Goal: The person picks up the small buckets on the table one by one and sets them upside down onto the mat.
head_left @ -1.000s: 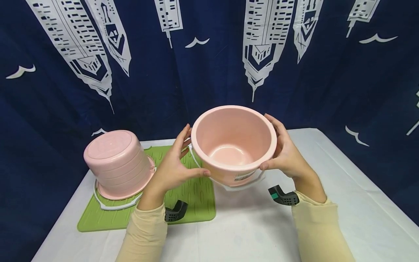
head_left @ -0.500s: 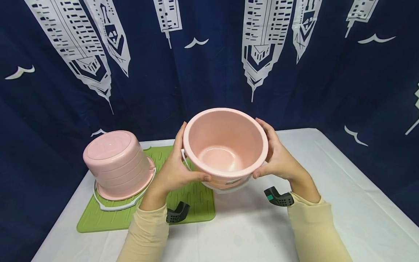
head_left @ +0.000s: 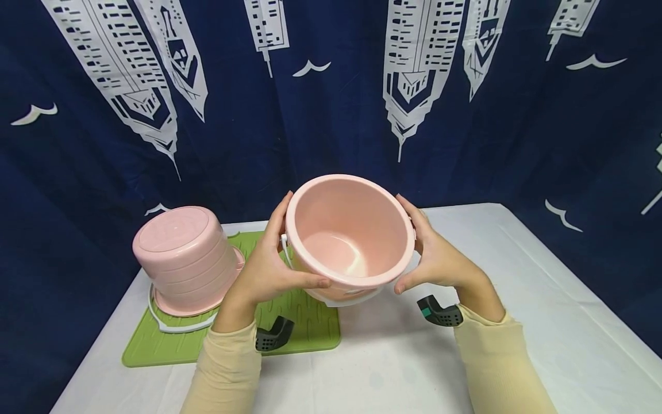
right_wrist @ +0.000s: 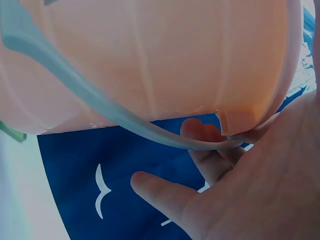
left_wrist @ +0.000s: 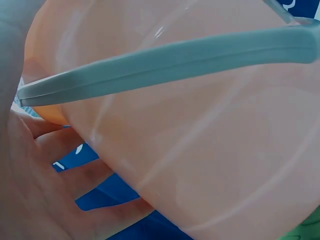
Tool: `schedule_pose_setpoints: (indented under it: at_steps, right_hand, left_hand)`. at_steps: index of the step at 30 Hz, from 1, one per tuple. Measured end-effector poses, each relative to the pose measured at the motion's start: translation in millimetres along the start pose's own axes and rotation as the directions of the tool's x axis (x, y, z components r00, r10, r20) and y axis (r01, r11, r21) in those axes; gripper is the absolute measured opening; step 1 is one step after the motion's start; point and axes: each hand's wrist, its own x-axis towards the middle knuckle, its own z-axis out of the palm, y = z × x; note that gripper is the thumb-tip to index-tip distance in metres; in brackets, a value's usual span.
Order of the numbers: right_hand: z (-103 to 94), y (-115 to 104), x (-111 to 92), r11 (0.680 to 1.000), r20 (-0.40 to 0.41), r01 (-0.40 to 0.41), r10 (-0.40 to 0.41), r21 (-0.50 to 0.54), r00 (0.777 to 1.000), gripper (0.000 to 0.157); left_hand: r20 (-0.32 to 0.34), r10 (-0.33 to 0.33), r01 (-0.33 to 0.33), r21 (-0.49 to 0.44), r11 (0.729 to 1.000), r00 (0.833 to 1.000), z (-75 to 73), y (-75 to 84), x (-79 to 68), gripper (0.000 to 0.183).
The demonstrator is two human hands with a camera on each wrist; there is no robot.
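Note:
A pink bucket (head_left: 351,230) is held up over the table between both hands, its mouth tilted toward the head camera. My left hand (head_left: 271,261) grips its left side, thumb along the front below the rim and fingers spread behind. On the opposite side my right hand (head_left: 439,253) holds the bucket near the rim; its thumb tip stands slightly off the wall in the head view. The right wrist view has fingers by the handle's lug (right_wrist: 235,122), one finger sticking out apart. The pale handle (left_wrist: 165,62) hangs across the bucket's outside.
Another pink bucket (head_left: 181,253) leans upside down at the left on a green mat (head_left: 305,328), its handle (head_left: 186,328) lying on the mat. The mat rests on a white-covered table (head_left: 383,368). A dark blue printed curtain (head_left: 331,126) hangs behind.
Both hands have brought the held bucket left and slightly down, turning it a little. The right thumb has come away from the bucket's front. The upside-down bucket has stayed put.

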Motion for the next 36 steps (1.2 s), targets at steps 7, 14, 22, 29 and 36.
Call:
schedule_pose_setpoints:
  at_steps: [7,14,22,29,36]
  right_hand:
    - [2.0,-0.9,0.2,0.998,-0.001,-0.053,0.053,0.039,0.999,0.158]
    - [4.1,1.3,1.8,0.995,-0.028,-0.024,0.027,0.097,0.999,0.152]
    - [5.4,5.7,3.8,0.98,-0.088,0.049,-0.033,0.191,0.996,0.148]
    - [2.9,13.3,3.9,0.949,-0.11,0.092,-0.061,0.3,0.992,0.145]
    - [-1.8,14.4,2.0,0.898,-0.196,0.152,-0.076,0.412,0.978,0.143]
  left_hand:
    - [0.033,-0.002,0.001,0.026,1.0,0.999,-0.4,2.9,-0.1,0.137]
    - [0.04,0.002,-0.003,0.015,1.0,0.999,0.1,2.7,0.7,0.138]
    - [0.026,-0.006,0.006,0.001,1.0,1.0,2.0,-0.3,1.4,0.141]
    - [0.036,0.019,-0.017,-0.038,0.999,0.999,2.3,-0.8,1.9,0.142]
    - [0.075,0.062,-0.056,-0.09,0.994,0.995,-1.9,-8.4,2.7,0.143]
